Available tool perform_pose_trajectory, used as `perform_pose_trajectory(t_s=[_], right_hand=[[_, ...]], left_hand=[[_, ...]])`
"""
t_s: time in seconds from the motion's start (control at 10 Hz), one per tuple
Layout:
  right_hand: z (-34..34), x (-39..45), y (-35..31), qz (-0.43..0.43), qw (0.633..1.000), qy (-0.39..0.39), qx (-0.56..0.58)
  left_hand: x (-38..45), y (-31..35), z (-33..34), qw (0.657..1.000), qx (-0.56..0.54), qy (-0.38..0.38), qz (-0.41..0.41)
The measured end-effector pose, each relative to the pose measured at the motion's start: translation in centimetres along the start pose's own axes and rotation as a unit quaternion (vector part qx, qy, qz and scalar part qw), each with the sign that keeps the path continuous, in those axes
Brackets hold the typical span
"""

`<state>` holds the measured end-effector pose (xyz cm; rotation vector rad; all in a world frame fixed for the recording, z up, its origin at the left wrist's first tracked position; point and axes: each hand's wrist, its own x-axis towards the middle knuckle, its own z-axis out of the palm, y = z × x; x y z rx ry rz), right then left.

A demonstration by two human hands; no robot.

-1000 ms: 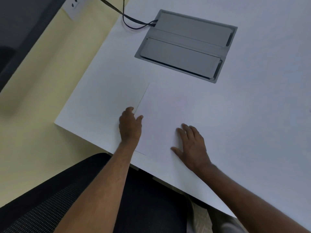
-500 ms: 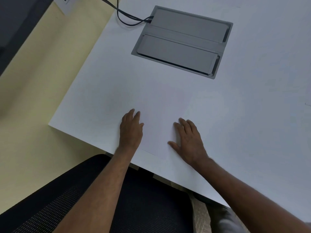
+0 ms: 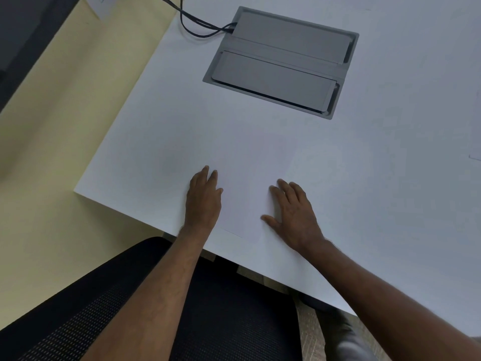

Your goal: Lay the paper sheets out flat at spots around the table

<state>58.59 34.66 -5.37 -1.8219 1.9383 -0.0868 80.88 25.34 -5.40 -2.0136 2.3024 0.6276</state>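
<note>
A white paper sheet (image 3: 250, 183) lies flat on the white table (image 3: 145, 152) near its front edge, hard to tell from the tabletop; only a faint edge shows at its near left corner. My left hand (image 3: 204, 201) rests palm down on the sheet's left side, fingers together and extended. My right hand (image 3: 292, 213) presses flat on the sheet's right part with fingers spread. Neither hand grips anything. At the far right a faint edge of another sheet (image 3: 475, 157) shows.
A grey cable-port hatch (image 3: 281, 62) is set into the table behind the sheet, with black cables (image 3: 197, 24) running off the table's left edge. A black mesh chair (image 3: 109, 303) is below the table's front edge. The table's left corner is near my left hand.
The sheet's left edge, lifted a second ago, now lies flat. My left hand moved from the edge onto the sheet; my right hand stayed flat.
</note>
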Motion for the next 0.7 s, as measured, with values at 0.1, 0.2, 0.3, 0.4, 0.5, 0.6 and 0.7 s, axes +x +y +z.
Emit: perform_pose_trajectory(t_s=[0.1,0.2,0.3,0.4,0.5,0.6,0.7], right_hand=[[0.04,0.09,0.05,-0.001,1.0,-0.002,0.0],[0.04,0.02,-0.13,0.003,1.0,0.003,0.001],[0.15,0.1,-0.27,0.009,1.0,-0.001,0.002],[0.24,0.12,-0.19,0.01,1.0,-0.003,-0.001],[0.42,0.16,-0.02,0.007,1.0,0.004,0.003],[0.47,0.11,0.16,0.002,1.0,0.011,-0.006],[0.0,0.0,0.39,0.009,1.0,0.024,0.002]], left_hand=[[-0.06,-0.2,0.01,1.0,0.004,-0.003,0.007],[-0.04,-0.23,0.0,1.0,-0.001,-0.001,0.002],[0.04,-0.28,0.01,1.0,-0.006,-0.001,0.0],[0.03,-0.21,0.1,1.0,-0.002,0.003,0.0],[0.08,-0.27,0.05,1.0,-0.006,0.003,-0.002],[-0.19,-0.19,0.11,1.0,-0.014,0.013,0.004],[-0.54,0.53,-0.33,0.999,-0.014,0.043,0.018]])
